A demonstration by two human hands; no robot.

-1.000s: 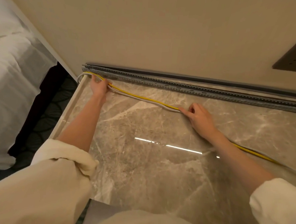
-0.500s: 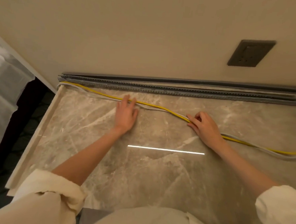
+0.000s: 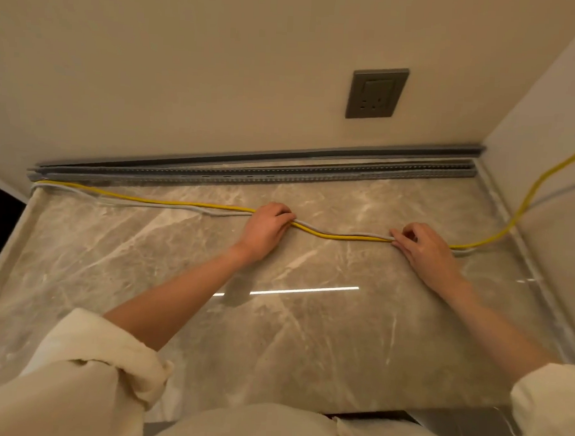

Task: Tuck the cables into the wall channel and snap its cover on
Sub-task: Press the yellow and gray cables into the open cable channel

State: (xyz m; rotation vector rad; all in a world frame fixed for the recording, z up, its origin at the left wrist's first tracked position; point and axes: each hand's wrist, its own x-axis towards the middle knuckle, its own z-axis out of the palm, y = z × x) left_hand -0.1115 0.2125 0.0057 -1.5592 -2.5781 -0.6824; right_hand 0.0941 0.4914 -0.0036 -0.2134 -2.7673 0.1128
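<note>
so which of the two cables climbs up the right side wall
The yellow cable: past the right hand it rises up the side wall out of frame. The grey cable alongside stays low, ending near the counter's edge.

A bright yellow round cable (image 3: 341,236) runs beside a pale grey round cable (image 3: 167,206) over a glossy grey-brown marble countertop (image 3: 306,335) veined in white. At 12 o'clock lie a mid-grey slotted plastic channel (image 3: 248,179) and a plain grey cover strip (image 3: 283,153). A dark grey square socket plate (image 3: 376,93) sits on the plain beige wall (image 3: 187,62). Rolled cream fabric sleeves (image 3: 106,351) lie at 7 and 5 o'clock.
</note>
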